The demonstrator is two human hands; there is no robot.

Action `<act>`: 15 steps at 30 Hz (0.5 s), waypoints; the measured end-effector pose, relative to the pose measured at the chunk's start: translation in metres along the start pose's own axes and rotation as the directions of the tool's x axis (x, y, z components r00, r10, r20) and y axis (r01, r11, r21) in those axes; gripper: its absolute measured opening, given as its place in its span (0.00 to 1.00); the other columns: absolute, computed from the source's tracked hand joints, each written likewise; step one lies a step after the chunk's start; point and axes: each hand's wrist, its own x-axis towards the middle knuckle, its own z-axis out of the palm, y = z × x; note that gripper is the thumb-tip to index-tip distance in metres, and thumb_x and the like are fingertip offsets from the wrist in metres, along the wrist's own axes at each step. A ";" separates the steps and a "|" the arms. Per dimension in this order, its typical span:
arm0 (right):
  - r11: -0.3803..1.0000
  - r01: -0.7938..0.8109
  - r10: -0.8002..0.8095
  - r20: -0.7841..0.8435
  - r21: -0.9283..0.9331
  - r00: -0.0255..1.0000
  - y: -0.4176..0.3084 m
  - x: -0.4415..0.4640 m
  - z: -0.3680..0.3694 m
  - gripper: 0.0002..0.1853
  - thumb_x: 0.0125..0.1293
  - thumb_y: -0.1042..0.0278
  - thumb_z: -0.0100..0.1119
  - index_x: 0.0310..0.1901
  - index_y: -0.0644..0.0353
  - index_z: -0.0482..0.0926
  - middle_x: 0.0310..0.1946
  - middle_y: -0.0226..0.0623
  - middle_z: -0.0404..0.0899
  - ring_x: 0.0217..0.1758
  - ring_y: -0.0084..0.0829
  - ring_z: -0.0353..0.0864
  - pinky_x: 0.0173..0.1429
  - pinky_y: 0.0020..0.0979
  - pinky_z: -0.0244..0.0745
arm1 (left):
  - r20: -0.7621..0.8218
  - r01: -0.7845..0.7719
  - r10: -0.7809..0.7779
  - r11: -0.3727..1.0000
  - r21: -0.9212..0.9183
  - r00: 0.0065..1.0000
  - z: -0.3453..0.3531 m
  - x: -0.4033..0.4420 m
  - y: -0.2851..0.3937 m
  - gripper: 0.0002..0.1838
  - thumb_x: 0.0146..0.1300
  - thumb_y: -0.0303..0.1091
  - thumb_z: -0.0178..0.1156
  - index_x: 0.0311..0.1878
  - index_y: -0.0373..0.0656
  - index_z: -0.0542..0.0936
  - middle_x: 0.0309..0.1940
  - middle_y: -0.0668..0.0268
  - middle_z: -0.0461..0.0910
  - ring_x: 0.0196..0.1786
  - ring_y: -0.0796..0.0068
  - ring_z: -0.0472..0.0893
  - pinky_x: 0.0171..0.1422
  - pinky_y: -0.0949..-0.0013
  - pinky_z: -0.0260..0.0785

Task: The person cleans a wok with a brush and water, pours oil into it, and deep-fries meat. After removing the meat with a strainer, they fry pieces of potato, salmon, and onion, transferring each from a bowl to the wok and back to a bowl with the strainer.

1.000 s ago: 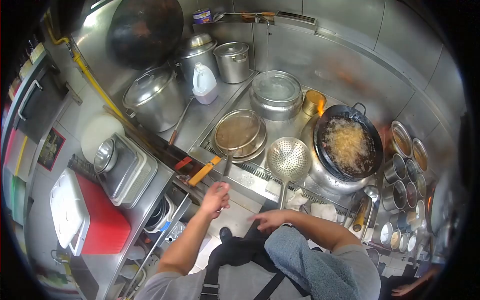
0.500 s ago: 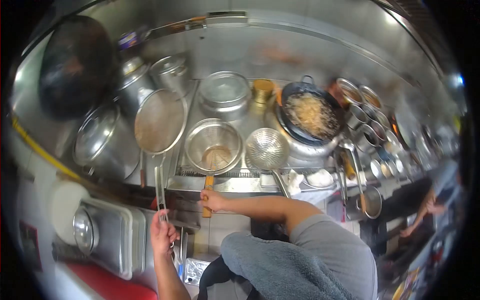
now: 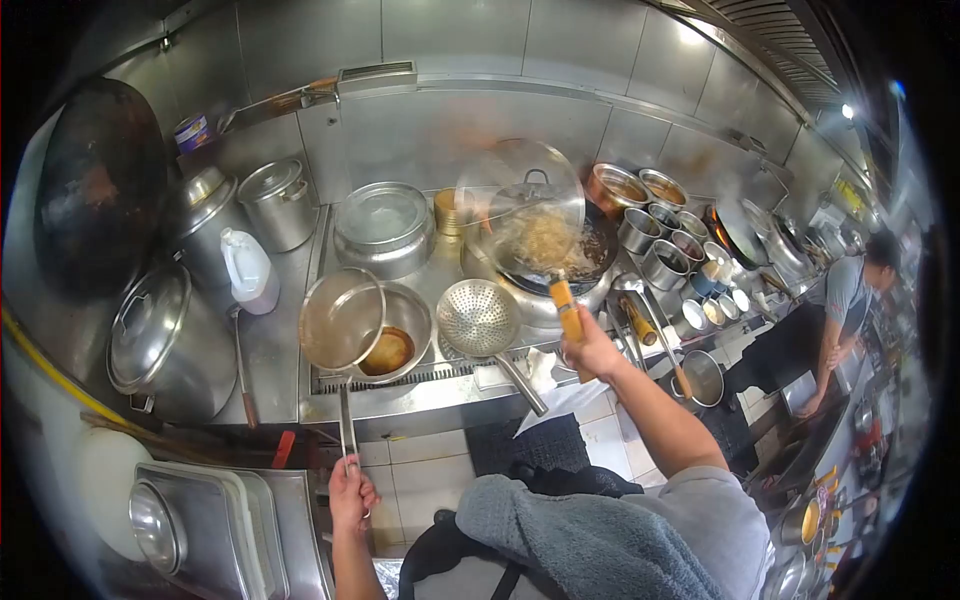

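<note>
The right hand is closed firmly around the wooden handle of a mesh strainer, whose round head reaches forward of that fist, over the wok. The long handle probably spares the fingers the heat of the bubbling oil and frying food (the mesh is blurred, so I cannot tell whether it touches them).

The left hand has its fingers wrapped around the slim metal handle of a second strainer. Ahead of that grip, its head overlaps a steel bowl in the view, seemingly held so drips would land there. Between the two grips and farther forward, a perforated ladle lies with its handle pointing back toward the person, within easy reach.
</note>
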 end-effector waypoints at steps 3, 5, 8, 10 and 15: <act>0.939 -0.016 -0.043 -0.165 -0.344 0.985 0.027 0.038 -0.053 0.45 0.60 0.80 0.55 0.77 0.52 0.44 0.39 0.51 0.80 0.29 0.44 0.81 0.30 0.40 0.77 | -0.024 0.130 -0.130 0.991 0.023 0.991 0.021 0.028 -0.027 0.14 0.74 0.46 0.54 0.53 0.48 0.70 0.18 0.75 0.61 0.16 0.85 0.60 0.21 0.75 0.62; 0.859 -0.061 -0.040 -0.186 -0.509 0.982 0.047 0.059 -0.076 0.44 0.60 0.78 0.57 0.76 0.55 0.46 0.38 0.50 0.78 0.35 0.37 0.81 0.34 0.36 0.77 | -0.030 0.128 -0.128 0.992 0.019 0.991 0.031 0.046 -0.054 0.14 0.74 0.46 0.55 0.51 0.48 0.71 0.18 0.75 0.61 0.16 0.85 0.60 0.21 0.76 0.62; 0.776 -0.043 -0.034 -0.109 -0.630 0.993 0.049 0.063 -0.089 0.42 0.58 0.79 0.43 0.76 0.52 0.44 0.43 0.65 0.80 0.39 0.58 0.84 0.36 0.51 0.81 | -0.104 0.161 -0.154 0.985 0.066 0.983 0.054 0.061 -0.079 0.14 0.73 0.47 0.56 0.50 0.47 0.72 0.18 0.74 0.63 0.16 0.83 0.62 0.21 0.74 0.63; 0.786 -0.078 0.042 -0.072 -0.614 0.996 0.030 0.061 -0.097 0.42 0.58 0.79 0.44 0.76 0.51 0.45 0.42 0.65 0.80 0.37 0.58 0.85 0.34 0.51 0.81 | -0.140 0.145 -0.129 0.984 0.108 0.982 0.072 0.062 -0.085 0.14 0.73 0.47 0.56 0.50 0.47 0.72 0.18 0.72 0.66 0.17 0.81 0.65 0.21 0.73 0.65; 0.633 0.020 0.018 0.040 -0.774 0.999 0.074 0.120 -0.162 0.44 0.56 0.78 0.49 0.76 0.49 0.47 0.46 0.63 0.80 0.53 0.58 0.81 0.57 0.51 0.74 | -0.238 0.136 -0.091 0.975 0.179 0.967 0.088 0.069 -0.120 0.17 0.73 0.49 0.54 0.53 0.47 0.72 0.22 0.66 0.74 0.20 0.76 0.75 0.22 0.71 0.68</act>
